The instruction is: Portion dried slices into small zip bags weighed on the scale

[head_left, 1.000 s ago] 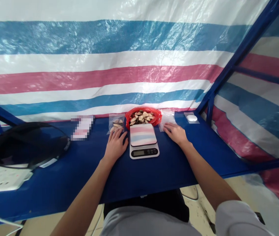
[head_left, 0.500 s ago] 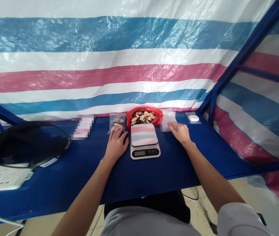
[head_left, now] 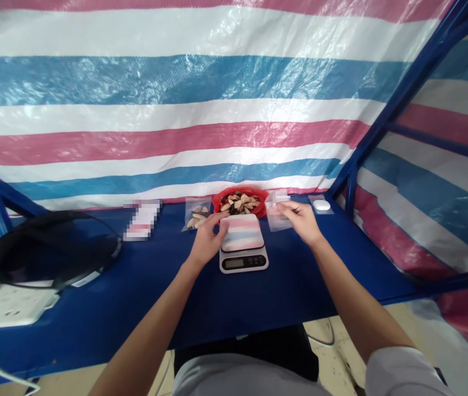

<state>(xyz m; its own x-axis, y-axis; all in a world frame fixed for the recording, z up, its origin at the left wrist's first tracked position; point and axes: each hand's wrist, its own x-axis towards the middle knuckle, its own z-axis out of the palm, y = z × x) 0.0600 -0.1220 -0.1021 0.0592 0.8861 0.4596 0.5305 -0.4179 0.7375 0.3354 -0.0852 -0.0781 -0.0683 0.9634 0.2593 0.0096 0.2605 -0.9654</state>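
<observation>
Head view: the digital scale (head_left: 243, 258) carries a dark control strip whose display and button marks are too small to read; the printed packet (head_left: 142, 217) on the left is pixelated, its text illegible; a pale label (head_left: 86, 279) on the black round object (head_left: 48, 247) is likewise unreadable. Scale body is white, roughly rectangular, with a rounded square platform glossy enough to mirror pink, white and blue bands of the striped sheeting (head_left: 168, 82), a shiny woven plastic. Directly behind the scale, a crinkled red bag (head_left: 262, 207) lies open around curved cream-and-brown dried pieces (head_left: 240, 204). To its left, a transparent pouch (head_left: 196, 215) contains similar pieces. To its right, a thin clear plastic bag (head_left: 273, 221) is gripped at its right side by the right hand (head_left: 300, 219), thumb and index finger together on the film, wrist low, forearm slanting in. Left hand (head_left: 208, 240): fingers extended rightward over the platform's upper left corner, thumb spread apart from them, nothing visible in the grip; contact with the scale cannot be determined. Table (head_left: 250, 308) surface is dark blue.
</observation>
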